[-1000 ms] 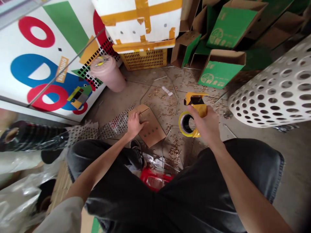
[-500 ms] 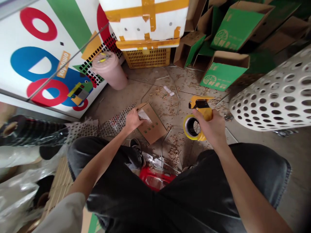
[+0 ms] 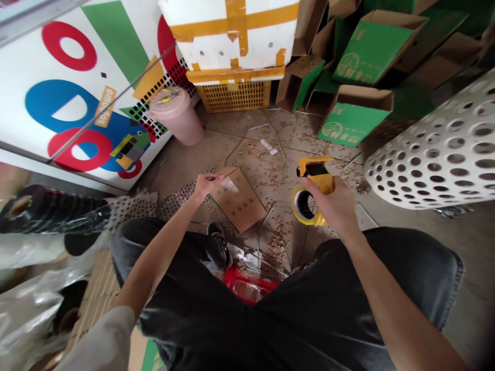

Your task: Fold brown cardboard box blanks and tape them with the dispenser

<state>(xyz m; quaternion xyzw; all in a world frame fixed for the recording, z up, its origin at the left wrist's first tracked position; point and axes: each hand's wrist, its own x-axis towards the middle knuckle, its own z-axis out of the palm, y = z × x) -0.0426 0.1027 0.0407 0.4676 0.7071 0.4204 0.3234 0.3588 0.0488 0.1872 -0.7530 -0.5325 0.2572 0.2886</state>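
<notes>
My left hand (image 3: pixel 207 185) rests with its fingers pinched together at the upper left corner of a flat brown cardboard sheet (image 3: pixel 240 202). I cannot tell whether the fingers hold anything. A small white label (image 3: pixel 230 184) lies on the sheet just beyond the fingertips, and a few green marks are printed nearer its middle. My right hand (image 3: pixel 331 204) grips a yellow tape dispenser (image 3: pixel 316 175) by its handle, well to the right of the sheet. A roll of yellow tape (image 3: pixel 303 204) sits in the dispenser, below the hand.
Wood shavings (image 3: pixel 278 232) litter the floor around the sheet. Beyond it stand a pink bucket (image 3: pixel 177 121), a yellow crate (image 3: pixel 232 96) under a taped white box (image 3: pixel 232 33), and green cartons (image 3: pixel 355 116). A white perforated cylinder (image 3: pixel 436 154) lies right; a red stool (image 3: pixel 247 287) sits between my knees.
My left hand has slid toward the sheet's upper left corner, uncovering the white label. The sheet and the dispenser in my right hand have barely moved.
</notes>
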